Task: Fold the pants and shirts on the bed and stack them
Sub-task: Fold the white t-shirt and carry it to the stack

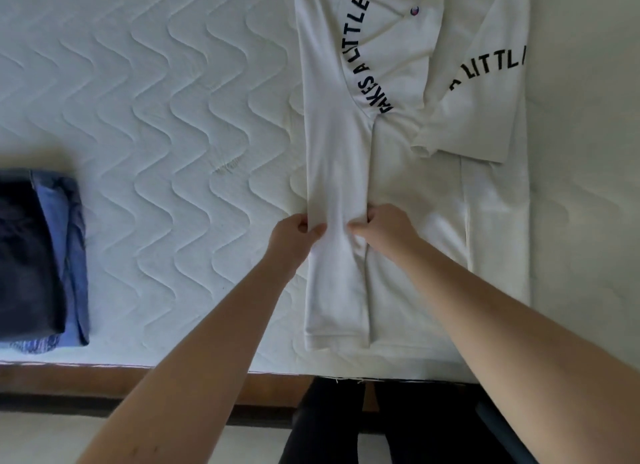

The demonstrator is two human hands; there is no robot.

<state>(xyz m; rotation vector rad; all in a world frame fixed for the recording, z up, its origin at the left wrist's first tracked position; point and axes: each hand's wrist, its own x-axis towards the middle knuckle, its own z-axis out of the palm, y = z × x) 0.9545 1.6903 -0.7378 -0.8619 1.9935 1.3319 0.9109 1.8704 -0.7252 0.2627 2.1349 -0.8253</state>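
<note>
Head view shows your white shirt lying on the bed, long axis running away from you, collar at the far end. Your left hand and right hand each pinch the folded left panel between thumb and curled fingers, arms reaching forward. Folded pants sit well left of your fingers.

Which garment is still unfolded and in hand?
The white shirt with black lettering, pinched by both hands; the dark and blue garments lie folded, stacked at left.
</note>
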